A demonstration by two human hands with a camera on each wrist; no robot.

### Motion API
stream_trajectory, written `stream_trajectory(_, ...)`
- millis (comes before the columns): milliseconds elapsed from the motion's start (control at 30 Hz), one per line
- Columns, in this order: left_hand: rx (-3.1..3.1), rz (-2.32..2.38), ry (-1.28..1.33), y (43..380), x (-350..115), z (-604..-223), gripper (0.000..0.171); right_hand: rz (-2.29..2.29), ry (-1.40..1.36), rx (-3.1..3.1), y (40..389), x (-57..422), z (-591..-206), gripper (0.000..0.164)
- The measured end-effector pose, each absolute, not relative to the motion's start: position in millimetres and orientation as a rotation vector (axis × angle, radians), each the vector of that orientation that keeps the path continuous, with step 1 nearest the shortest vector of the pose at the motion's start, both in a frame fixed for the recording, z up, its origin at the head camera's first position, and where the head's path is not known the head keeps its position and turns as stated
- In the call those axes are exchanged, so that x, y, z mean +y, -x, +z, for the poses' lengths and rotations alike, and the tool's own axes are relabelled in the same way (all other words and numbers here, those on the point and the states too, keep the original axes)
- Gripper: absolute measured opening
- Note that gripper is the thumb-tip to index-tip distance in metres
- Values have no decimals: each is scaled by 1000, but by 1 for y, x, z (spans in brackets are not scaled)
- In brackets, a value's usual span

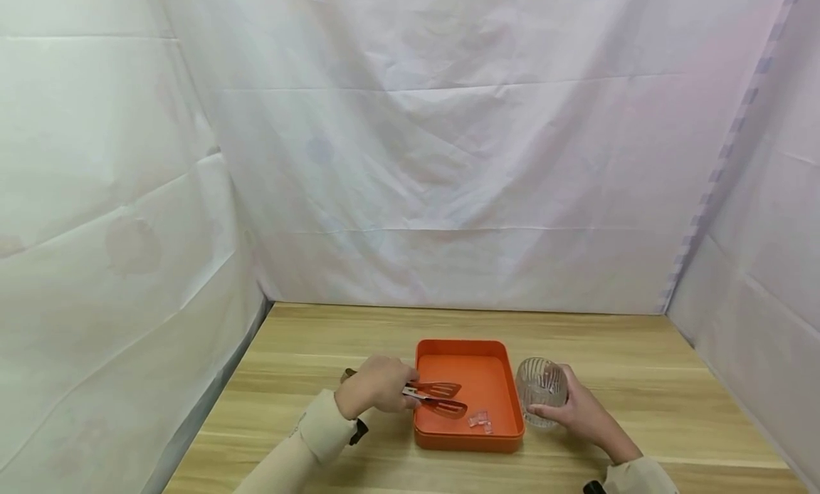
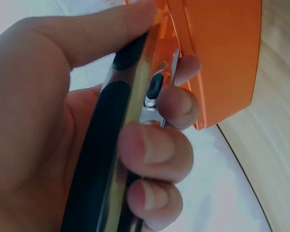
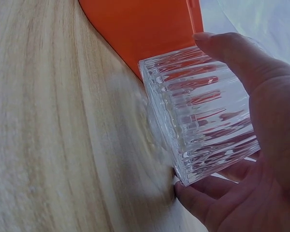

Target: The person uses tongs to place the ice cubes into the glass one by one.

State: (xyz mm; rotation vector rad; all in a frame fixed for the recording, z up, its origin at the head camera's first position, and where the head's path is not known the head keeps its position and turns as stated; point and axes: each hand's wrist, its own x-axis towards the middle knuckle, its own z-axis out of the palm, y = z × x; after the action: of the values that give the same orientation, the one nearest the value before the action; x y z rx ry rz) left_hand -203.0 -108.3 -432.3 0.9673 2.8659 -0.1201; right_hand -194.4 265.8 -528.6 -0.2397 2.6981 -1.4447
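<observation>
My left hand grips a pair of tongs by dark-padded handles. Their slotted heads are spread apart over the orange tray, left of several clear ice-like cubes lying near its front right corner. Nothing sits between the heads. To the right of the tray, my right hand holds a ribbed clear glass round its side, thumb on the near side. In the right wrist view the glass has its base right at the wooden table, beside the tray's wall.
The wooden table carries the tray near its middle. White cloth hangs behind the table and along both sides. A dark band shows at each wrist under pale sleeves.
</observation>
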Motion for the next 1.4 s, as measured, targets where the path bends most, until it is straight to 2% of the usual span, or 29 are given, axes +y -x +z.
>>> stream_trajectory(633, 2937, -297, -931, 200, -93, -430, 34, -1470, 204, 2673, 195, 266, -526, 88)
stream_trajectory(1400, 3019, -350, -990, 203, -92, -437, 30, -1446, 182, 2672, 194, 266, -527, 89)
